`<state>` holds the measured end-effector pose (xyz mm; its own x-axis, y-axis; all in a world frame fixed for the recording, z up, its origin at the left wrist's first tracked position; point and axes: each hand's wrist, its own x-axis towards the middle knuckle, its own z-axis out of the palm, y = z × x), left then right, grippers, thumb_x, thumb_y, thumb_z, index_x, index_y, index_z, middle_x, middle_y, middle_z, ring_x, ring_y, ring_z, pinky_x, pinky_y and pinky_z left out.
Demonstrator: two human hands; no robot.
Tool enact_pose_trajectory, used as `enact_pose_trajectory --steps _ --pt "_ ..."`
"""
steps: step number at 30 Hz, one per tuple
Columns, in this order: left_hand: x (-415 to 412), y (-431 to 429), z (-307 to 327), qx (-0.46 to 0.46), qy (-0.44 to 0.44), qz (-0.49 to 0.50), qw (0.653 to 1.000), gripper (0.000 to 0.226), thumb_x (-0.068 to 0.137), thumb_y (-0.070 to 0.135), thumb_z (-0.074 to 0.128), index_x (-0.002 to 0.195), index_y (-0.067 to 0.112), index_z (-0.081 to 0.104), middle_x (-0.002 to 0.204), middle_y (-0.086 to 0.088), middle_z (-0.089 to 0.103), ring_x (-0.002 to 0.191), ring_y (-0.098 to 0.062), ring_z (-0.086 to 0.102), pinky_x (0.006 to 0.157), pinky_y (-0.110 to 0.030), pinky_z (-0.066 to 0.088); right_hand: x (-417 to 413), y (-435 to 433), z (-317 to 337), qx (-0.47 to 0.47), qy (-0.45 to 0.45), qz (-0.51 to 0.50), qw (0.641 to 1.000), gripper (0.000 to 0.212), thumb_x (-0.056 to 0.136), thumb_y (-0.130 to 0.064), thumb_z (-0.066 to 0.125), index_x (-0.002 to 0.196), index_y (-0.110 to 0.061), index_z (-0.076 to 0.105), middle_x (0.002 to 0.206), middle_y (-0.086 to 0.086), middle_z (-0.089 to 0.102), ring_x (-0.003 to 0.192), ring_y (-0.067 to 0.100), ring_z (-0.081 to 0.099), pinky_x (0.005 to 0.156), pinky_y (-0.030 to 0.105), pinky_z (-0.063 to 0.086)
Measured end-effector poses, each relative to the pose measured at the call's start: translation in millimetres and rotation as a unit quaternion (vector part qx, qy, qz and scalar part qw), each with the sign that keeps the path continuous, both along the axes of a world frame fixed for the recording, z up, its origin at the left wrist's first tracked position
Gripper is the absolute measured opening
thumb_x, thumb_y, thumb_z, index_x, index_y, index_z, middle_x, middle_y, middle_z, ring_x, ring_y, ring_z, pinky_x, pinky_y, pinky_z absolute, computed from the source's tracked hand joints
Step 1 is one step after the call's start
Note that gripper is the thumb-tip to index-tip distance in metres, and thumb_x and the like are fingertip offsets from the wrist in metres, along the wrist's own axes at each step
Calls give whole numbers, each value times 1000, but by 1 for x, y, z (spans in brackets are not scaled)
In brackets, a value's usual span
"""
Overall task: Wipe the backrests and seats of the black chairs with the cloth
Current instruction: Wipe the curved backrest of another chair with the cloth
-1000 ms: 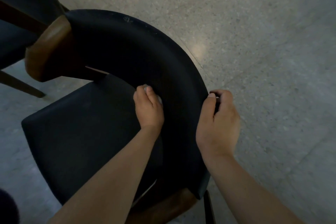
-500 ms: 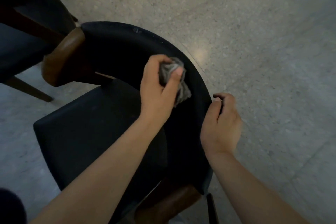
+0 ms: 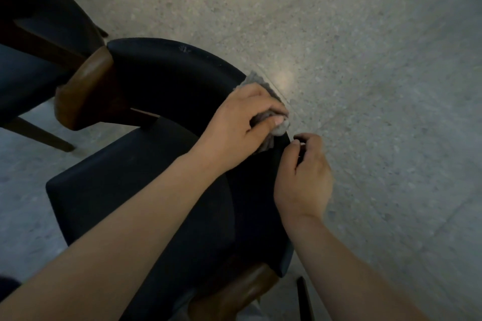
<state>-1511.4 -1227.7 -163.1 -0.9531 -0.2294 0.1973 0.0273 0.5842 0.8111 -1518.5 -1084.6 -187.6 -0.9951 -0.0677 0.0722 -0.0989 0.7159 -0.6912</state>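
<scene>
- Gripping a crumpled grey cloth [image 3: 281,128], the left hand [image 3: 245,122] presses it onto the top rim of the curved black padded backrest [image 3: 167,81], towards the right end of the curve; its fingers [image 3: 263,104] are clenched around the bundle.
- The right hand [image 3: 303,180] sits just beside that rim with its fingers curled. I cannot tell whether they pinch the edge or hold nothing.
- Bunched up like this, the cloth probably makes only a small contact patch, so a sweep could skip strips of the rim.
- If the right hand is not steadying the frame, a hard push may slide the chair across the speckled stone floor [image 3: 365,86] into the second black chair [image 3: 31,65].
- The flat black seat [image 3: 125,185] lies below, apart from the cloth.
</scene>
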Motion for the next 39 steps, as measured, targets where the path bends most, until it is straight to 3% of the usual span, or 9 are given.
enact_pose_trajectory --steps 3,6,12,18,22,26,31,35,39 --pt "-2 6 -2 13 8 47 999 23 81 28 76 99 18 67 99 7 60 96 -5 55 89 -18 42 0 0 0 2 -3 5 1000 33 93 -33 38 108 -12 59 83 -11 51 67 8 41 56 26 16" --pt "-7 9 -6 -49 -12 56 997 29 75 38 80 93 19 68 95 7 54 94 -8 47 87 -16 35 0 0 0 0 -7 8 1000 34 93 -35 38 108 -13 59 82 -11 52 66 9 41 51 26 18" --pt "-18 10 2 -144 -46 103 983 43 66 52 80 89 18 67 95 4 55 89 -15 52 75 -29 43 1 1 0 4 -12 12 1000 37 92 -37 36 109 -14 59 87 -7 59 70 8 45 56 27 18" --pt "-24 0 -5 -124 -18 185 975 22 81 35 69 83 15 61 87 2 56 79 -15 53 70 -28 42 1 0 0 6 -18 11 1000 35 92 -36 37 109 -14 59 84 -9 59 68 10 48 56 28 28" --pt "-14 -19 -13 -85 14 304 949 21 91 33 61 91 12 58 91 4 49 82 -12 49 76 -29 42 0 0 -1 14 -22 9 1000 28 97 -31 40 109 -14 59 81 -9 59 66 8 49 54 16 29" --pt "-2 10 -18 -124 3 226 966 32 87 41 64 102 13 62 106 -7 53 93 -20 44 80 -30 38 0 -1 1 14 -19 11 1000 35 92 -36 37 109 -15 59 86 -6 62 69 10 49 59 28 30" --pt "-7 11 -32 -168 38 194 966 28 92 36 62 103 10 68 101 -11 58 87 -26 52 73 -37 47 1 -1 1 15 -22 7 1000 37 91 -38 37 109 -15 59 88 -3 65 69 13 52 61 29 34" --pt "-6 -3 -47 -103 31 288 952 27 98 31 51 103 7 62 104 -12 55 84 -21 55 70 -32 47 1 -1 1 15 -30 8 999 36 92 -39 36 109 -17 59 86 -4 65 70 14 57 60 29 38" --pt "16 13 -69 7 -12 373 928 28 100 31 43 101 7 57 102 -4 49 83 -14 52 71 -41 51 0 0 1 21 -34 8 999 28 96 -36 40 110 -19 58 87 -5 65 71 12 57 57 25 38"
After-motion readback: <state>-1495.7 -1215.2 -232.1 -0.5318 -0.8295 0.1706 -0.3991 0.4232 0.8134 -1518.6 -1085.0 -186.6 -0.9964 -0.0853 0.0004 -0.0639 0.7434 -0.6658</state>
